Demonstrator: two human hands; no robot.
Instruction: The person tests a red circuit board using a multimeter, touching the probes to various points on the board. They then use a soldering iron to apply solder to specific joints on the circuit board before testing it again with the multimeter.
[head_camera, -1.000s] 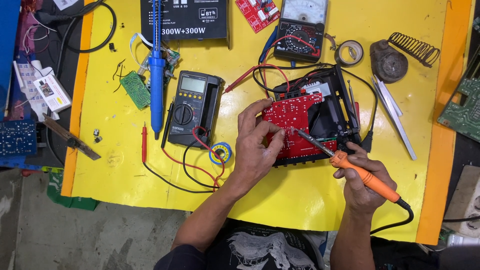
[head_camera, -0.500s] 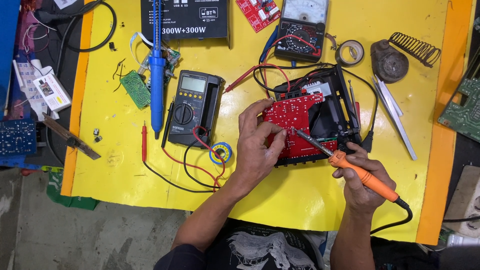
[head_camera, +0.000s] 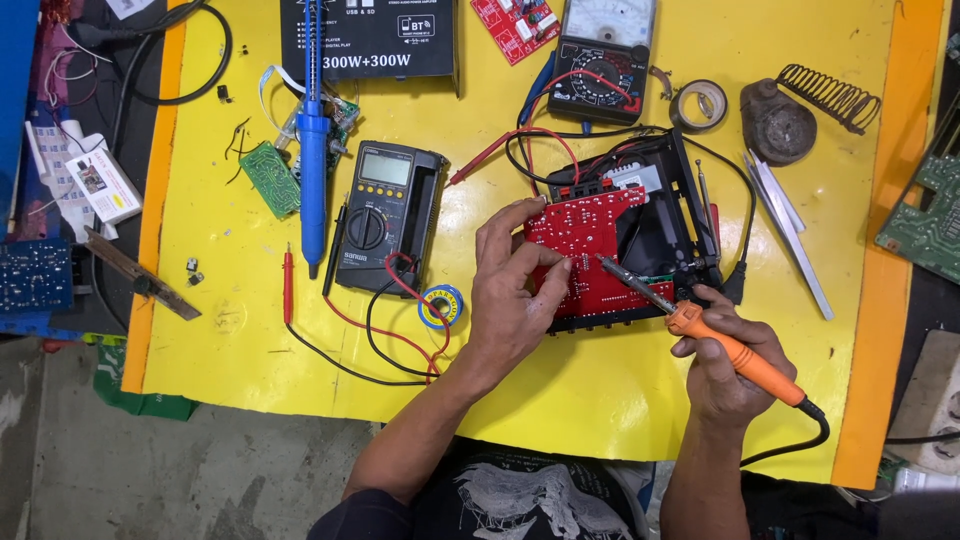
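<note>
A red circuit board (head_camera: 600, 235) lies on a black chassis (head_camera: 660, 225) on the yellow mat. My left hand (head_camera: 515, 290) rests on the board's left edge, with thumb and fingers pinched at the board; what they pinch is too small to see. My right hand (head_camera: 725, 355) grips the orange handle of a soldering iron (head_camera: 700, 325). Its metal tip points up-left and touches the board just right of my left fingertips. The iron's black cord runs off to the lower right.
A black digital multimeter (head_camera: 385, 215) with red and black leads and a small solder spool (head_camera: 441, 305) lie left of my hand. A blue desoldering pump (head_camera: 313, 150), an analog meter (head_camera: 605, 55), a tape roll (head_camera: 698, 103), an iron stand (head_camera: 790, 115) and tweezers (head_camera: 790, 230) surround the work.
The iron's tip has stayed on the board; both hands have barely moved.
</note>
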